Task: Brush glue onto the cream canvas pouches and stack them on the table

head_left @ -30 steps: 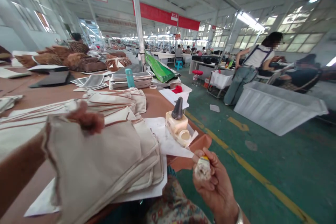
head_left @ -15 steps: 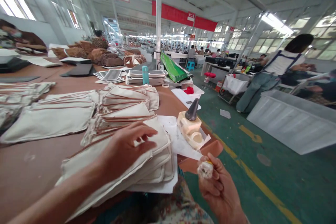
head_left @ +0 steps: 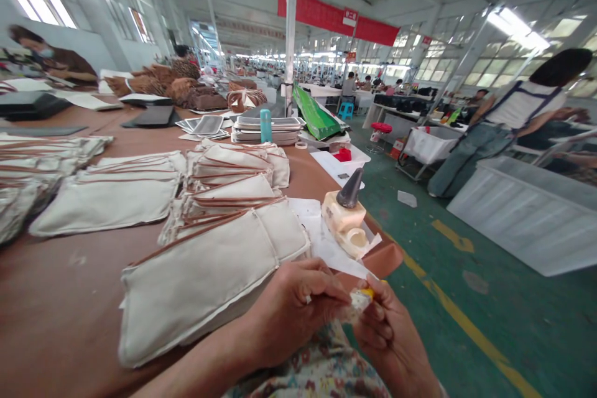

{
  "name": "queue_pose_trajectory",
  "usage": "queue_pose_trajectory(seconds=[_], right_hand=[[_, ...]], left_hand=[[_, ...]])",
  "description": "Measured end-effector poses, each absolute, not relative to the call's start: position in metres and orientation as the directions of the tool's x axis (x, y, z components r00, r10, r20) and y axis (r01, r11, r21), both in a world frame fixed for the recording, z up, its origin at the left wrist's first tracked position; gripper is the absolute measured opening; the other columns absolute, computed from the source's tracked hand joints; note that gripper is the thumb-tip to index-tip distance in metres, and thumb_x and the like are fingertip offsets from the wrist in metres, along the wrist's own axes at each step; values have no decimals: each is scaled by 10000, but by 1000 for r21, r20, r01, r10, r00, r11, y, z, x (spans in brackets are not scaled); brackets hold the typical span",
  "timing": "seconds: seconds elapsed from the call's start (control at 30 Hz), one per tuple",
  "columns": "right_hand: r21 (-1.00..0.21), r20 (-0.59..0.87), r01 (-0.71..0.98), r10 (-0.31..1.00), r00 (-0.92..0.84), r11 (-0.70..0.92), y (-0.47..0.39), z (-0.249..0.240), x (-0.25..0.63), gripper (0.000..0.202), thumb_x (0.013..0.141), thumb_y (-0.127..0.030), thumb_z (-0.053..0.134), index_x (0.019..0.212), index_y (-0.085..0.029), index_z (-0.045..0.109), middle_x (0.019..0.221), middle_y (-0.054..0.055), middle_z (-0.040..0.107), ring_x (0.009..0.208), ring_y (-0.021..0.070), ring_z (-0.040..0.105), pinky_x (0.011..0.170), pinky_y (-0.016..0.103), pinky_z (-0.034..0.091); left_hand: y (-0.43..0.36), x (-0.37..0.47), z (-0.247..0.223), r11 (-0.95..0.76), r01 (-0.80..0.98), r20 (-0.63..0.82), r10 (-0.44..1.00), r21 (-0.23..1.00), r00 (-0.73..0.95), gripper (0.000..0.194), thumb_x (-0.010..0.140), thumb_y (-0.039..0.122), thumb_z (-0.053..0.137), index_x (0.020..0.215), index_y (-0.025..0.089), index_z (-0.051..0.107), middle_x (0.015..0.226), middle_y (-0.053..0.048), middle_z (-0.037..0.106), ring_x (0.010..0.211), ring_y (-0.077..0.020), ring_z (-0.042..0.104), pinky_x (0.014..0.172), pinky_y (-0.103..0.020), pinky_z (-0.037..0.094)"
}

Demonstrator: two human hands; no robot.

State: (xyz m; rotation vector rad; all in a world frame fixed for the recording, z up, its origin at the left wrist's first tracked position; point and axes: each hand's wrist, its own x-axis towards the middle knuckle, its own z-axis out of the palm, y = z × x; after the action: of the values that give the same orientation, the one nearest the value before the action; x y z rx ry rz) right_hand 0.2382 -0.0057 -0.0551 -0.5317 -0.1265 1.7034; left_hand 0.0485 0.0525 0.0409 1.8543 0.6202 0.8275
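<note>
Since half a second ago, the left hand [head_left: 293, 305] has been brought from above the pale fabric pouches across to the right hand [head_left: 394, 326], over a flower-patterned garment [head_left: 321, 367]. A small tool [head_left: 360, 300] with a yellow part and a crusted whitish end is gripped in the right hand, off the right front edge of the brown worktop [head_left: 60, 286]. The left hand's fingers are bent towards the whitish end; whether it is pinched or merely touched cannot be told. To the left, a flat pale pouch [head_left: 200, 280] edged in brown is laid on top of others, and more pouches [head_left: 109, 199] are spread in overlapping rows behind. Beyond the hands, a cream container [head_left: 342, 214] topped by a dark cone [head_left: 351, 188] is set beside white paper [head_left: 317, 233]. Farther back, a turquoise bottle [head_left: 265, 126] is stood upright near a green sheet [head_left: 317, 115].
</note>
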Motion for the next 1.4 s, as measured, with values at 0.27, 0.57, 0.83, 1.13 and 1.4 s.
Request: queue_pose_trajectory(seconds=[0.27,0.57,0.83,1.13,1.4], right_hand=[[-267,-254,-954,965,-66,-136,-7,-60,249,338,799,-177,858,733,-150,527,517,-130,353,337,19,298,319,101,241],[-39,-281,-994,955,-91,-106,-17,-58,251,239,785,-54,854,811,-90,619,545,-125,388,332,6,327,323,105,214],[-119,-288,-990,957,-34,-71,-17,-55,246,235,831,-156,848,820,-100,620,527,-126,375,323,6,317,315,94,215],[-280,-303,-959,952,42,-47,-22,-52,243,290,780,-222,907,811,-109,642,499,-130,352,338,0,242,322,103,167],[-282,-331,-958,943,45,-54,-13,-55,231,294,836,-246,856,797,-140,584,514,-131,332,338,19,248,313,119,216]], left_hand=[[44,40,41,-523,205,388,795,827,465,230,939,207,541,728,151,615,714,-5,591,679,-108,526,622,-184,394],[24,56,18,-283,113,211,879,952,427,164,870,282,686,782,169,766,670,-4,645,612,-105,554,578,-178,418],[22,63,16,-501,117,428,820,857,381,84,836,162,712,823,193,788,678,-14,693,601,-103,604,577,-166,443],[13,61,16,-499,277,342,819,821,461,166,935,202,523,786,170,590,762,-31,580,716,-141,519,617,-225,378],[4,35,10,43,-35,-16,829,998,559,394,949,532,544,794,173,500,682,36,401,629,-104,332,568,-220,294]])
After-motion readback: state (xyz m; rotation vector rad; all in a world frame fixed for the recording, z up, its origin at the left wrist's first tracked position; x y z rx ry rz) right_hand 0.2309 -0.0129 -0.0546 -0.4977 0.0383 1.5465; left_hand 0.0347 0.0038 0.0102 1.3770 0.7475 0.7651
